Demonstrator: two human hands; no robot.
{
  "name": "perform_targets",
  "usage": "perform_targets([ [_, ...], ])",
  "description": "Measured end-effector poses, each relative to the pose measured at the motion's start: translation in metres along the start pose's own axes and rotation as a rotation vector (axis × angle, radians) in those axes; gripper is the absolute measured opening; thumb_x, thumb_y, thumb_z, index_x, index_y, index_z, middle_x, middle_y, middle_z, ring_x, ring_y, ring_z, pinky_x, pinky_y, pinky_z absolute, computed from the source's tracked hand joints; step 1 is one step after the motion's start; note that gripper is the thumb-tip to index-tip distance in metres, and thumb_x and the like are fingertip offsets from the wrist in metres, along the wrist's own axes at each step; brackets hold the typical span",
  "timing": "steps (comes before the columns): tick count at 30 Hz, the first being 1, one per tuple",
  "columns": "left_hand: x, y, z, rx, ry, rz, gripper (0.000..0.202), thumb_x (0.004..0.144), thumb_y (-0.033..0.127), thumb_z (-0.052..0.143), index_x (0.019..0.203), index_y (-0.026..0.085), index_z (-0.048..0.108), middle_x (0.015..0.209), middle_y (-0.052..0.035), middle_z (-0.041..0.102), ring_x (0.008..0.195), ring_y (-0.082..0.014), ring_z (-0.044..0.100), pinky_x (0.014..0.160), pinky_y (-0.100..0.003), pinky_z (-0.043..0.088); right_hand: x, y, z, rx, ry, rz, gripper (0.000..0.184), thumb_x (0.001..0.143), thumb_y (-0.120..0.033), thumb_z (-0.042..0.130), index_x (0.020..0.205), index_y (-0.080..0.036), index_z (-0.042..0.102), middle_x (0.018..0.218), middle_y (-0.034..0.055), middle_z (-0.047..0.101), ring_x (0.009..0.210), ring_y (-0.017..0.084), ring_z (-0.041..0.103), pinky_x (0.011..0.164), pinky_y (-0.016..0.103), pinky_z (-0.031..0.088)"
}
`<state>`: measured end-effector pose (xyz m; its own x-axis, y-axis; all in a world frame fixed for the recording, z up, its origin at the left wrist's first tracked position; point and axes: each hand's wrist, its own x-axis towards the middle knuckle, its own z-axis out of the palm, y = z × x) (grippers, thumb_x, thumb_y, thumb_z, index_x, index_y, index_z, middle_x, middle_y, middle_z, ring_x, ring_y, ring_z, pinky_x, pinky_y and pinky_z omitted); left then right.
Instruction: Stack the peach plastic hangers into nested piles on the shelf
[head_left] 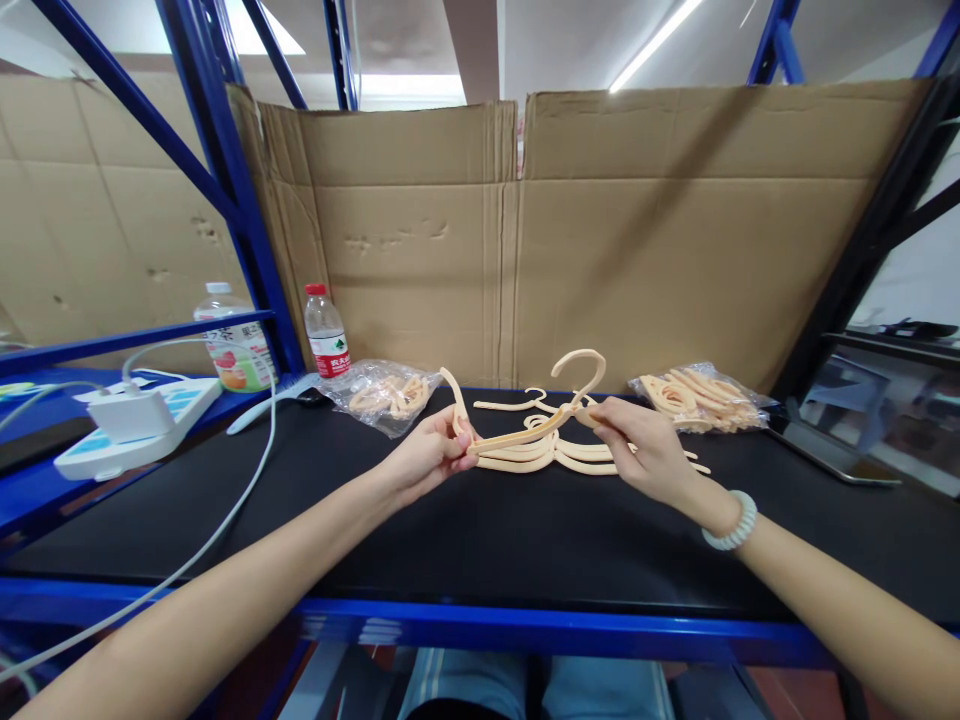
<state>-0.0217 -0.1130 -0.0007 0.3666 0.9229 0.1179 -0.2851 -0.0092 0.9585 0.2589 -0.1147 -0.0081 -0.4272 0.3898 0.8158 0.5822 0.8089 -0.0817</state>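
Observation:
I hold a cream plastic hanger piece between both hands above the black shelf surface. My left hand pinches its left arm end. My right hand grips it near the hook, which curls upward. Right under it lies a small pile of the same cream hangers on the black surface. A pale bead bracelet sits on my right wrist.
Two clear bags of cream hanger parts lie at the back, the left bag and the right bag. A water bottle, a drink bottle, a power strip with charger and white cable stand left. Cardboard walls the back.

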Motion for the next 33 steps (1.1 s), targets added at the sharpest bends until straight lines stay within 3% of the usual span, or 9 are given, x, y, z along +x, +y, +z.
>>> perform_targets([
  [10,0.001,-0.004,0.002,-0.01,0.127,0.066,0.026,0.057,0.002,0.061,0.066,0.016,0.041,0.062,0.0012,0.058,0.043,-0.0049,0.049,0.043,-0.014,0.035,-0.001,-0.004,0.003,-0.163,-0.014,0.044,0.02,0.091,-0.015,0.042,0.105,-0.015,0.057,0.084,0.0068,0.065,0.068,0.019,0.06,0.062,0.032,0.046],
  [14,0.002,-0.002,0.002,-0.057,0.304,0.063,0.027,0.057,-0.004,0.059,0.068,0.015,0.043,0.063,0.0015,0.059,0.045,-0.0047,0.052,0.045,-0.014,0.041,0.0,-0.01,0.005,-0.171,-0.011,0.047,0.022,0.092,-0.015,0.041,0.11,-0.016,0.055,0.094,0.0089,0.067,0.077,0.021,0.063,0.068,0.032,0.048],
  [20,0.006,-0.002,0.001,-0.149,0.425,0.054,0.02,0.067,-0.005,0.059,0.066,0.012,0.05,0.06,0.0005,0.057,0.051,-0.0073,0.059,0.049,-0.015,0.049,0.002,-0.017,0.008,-0.139,-0.086,0.207,0.028,0.093,-0.018,0.041,0.119,-0.017,0.052,0.098,0.0086,0.068,0.08,0.021,0.064,0.069,0.032,0.048],
  [24,0.008,0.0,0.003,-0.206,0.476,-0.038,0.018,0.077,-0.005,0.053,0.069,0.011,0.053,0.068,-0.0054,0.064,0.056,-0.0092,0.065,0.053,-0.014,0.052,0.002,-0.01,0.009,-0.139,-0.102,0.29,0.029,0.094,-0.021,0.04,0.121,-0.017,0.051,0.1,0.0096,0.067,0.076,0.021,0.064,0.067,0.032,0.048],
  [27,0.007,0.003,0.004,-0.216,0.446,-0.114,0.017,0.083,-0.002,0.047,0.074,0.009,0.057,0.076,-0.0103,0.069,0.054,-0.0084,0.065,0.055,-0.014,0.054,0.002,-0.003,0.01,-0.114,-0.103,0.293,0.029,0.094,-0.023,0.039,0.12,-0.017,0.051,0.101,0.0101,0.066,0.081,0.022,0.064,0.069,0.032,0.048],
  [29,0.005,0.003,0.006,-0.14,0.365,-0.165,0.016,0.083,0.0,0.047,0.076,0.007,0.06,0.076,-0.0115,0.07,0.053,-0.0088,0.064,0.055,-0.015,0.054,0.003,0.002,0.008,-0.115,-0.112,0.309,0.029,0.094,-0.025,0.038,0.118,-0.017,0.052,0.093,0.0092,0.067,0.08,0.022,0.064,0.068,0.032,0.047],
  [33,-0.007,-0.005,0.013,0.266,-0.059,-0.133,0.013,0.082,0.014,0.054,0.072,0.009,0.061,0.076,-0.011,0.07,0.055,-0.0121,0.064,0.053,-0.02,0.051,0.006,0.013,0.002,-0.129,-0.19,0.359,0.028,0.095,-0.026,0.036,0.116,-0.017,0.051,0.08,0.0061,0.064,0.071,0.021,0.061,0.062,0.031,0.043],
])
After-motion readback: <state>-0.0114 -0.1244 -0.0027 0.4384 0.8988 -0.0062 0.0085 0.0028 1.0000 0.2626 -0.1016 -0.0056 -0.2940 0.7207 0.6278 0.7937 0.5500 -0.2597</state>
